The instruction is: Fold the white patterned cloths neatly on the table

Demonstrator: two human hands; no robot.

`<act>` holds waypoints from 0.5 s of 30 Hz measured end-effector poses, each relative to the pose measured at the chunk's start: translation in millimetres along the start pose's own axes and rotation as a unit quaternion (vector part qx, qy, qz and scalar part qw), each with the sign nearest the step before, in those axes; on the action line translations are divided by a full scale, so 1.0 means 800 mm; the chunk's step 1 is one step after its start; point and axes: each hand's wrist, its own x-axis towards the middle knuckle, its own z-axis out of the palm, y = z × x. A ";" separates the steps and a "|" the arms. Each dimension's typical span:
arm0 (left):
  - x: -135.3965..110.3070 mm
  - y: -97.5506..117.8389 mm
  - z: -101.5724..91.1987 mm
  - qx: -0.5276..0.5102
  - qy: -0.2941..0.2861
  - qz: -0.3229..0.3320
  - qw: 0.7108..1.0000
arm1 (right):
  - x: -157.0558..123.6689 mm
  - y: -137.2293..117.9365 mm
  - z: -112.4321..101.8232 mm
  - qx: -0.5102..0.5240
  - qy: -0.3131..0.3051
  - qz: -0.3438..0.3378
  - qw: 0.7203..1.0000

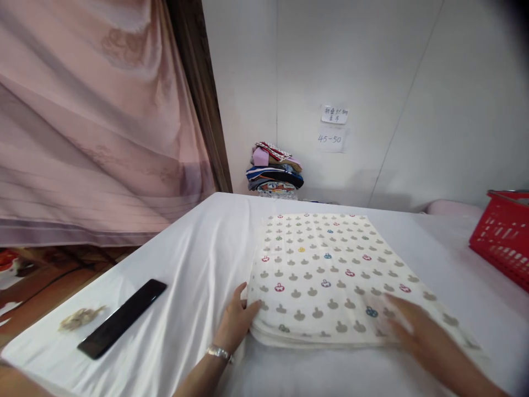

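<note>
A folded cream cloth (326, 270) printed with small grey and coloured shapes lies flat on a white-covered table (194, 259). My left hand (237, 320) rests at the cloth's near left corner, thumb on top of the layers and fingers at their edge. A bracelet circles that wrist. My right hand (409, 325) lies flat on the cloth's near right part, fingers stretched out and blurred by motion.
A black phone (123, 318) and a small tan bundle (80, 318) lie at the table's left. A red plastic basket (502, 237) stands at the right edge. Folded clothes (275, 168) are stacked by the far wall. A pink curtain (91, 110) hangs left.
</note>
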 end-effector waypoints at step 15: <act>0.007 0.013 0.003 -0.046 0.004 0.001 0.999 | 0.066 -0.339 0.082 0.130 -0.114 -0.258 0.951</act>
